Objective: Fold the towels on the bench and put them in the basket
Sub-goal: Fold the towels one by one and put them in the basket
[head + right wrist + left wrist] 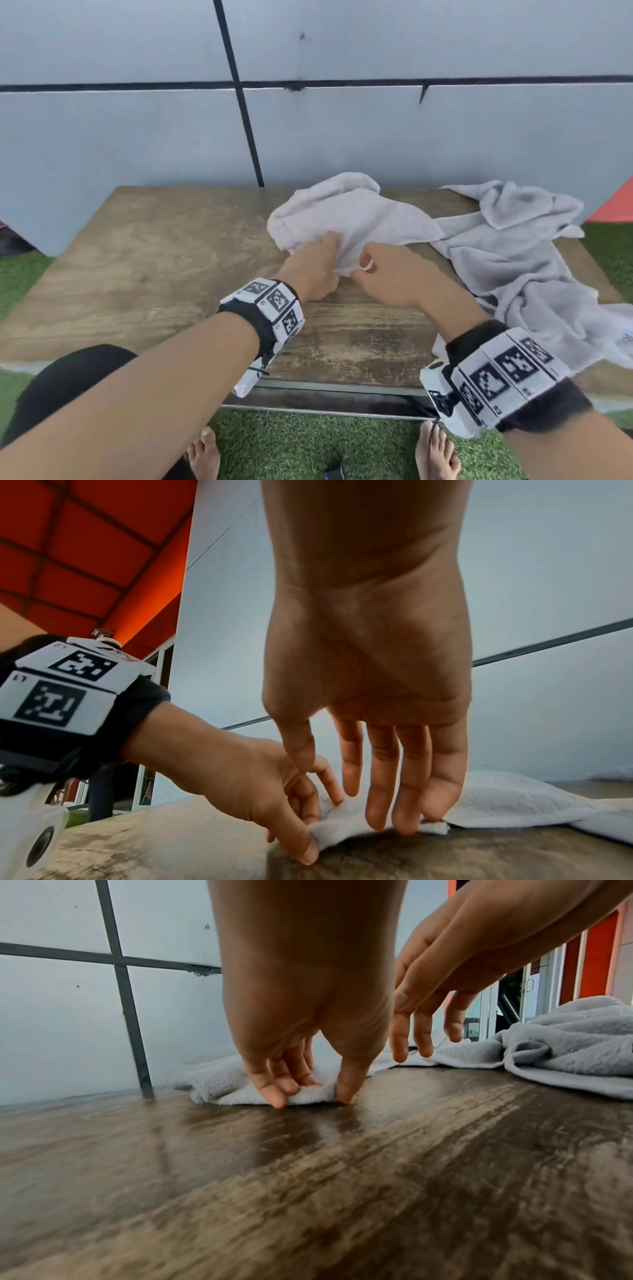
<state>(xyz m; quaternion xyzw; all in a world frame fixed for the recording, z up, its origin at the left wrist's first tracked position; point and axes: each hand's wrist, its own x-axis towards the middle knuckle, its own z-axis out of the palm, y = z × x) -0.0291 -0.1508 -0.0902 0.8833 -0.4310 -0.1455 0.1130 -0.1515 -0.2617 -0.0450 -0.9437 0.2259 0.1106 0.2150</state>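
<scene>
Towel (pixel 346 212), crumpled on bench (pixel 164 260): near corner pinched by left hand (pixel 313 270); right hand (pixel 387 274) fingers loosely spread, touching edge, likely for spreading flat.

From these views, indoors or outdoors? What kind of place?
Probably an outdoor or semi-outdoor patio: a wooden bench stands on artificial grass against a panelled wall, with an orange awning overhead.

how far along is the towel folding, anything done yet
Nothing looks finished. In hand: the left hand pinches the near edge of the white towel, which lies rumpled on the bench; the right hand reaches straight-fingered to the same edge. Left: the grey towel lies crumpled, and no basket is in view.
</scene>
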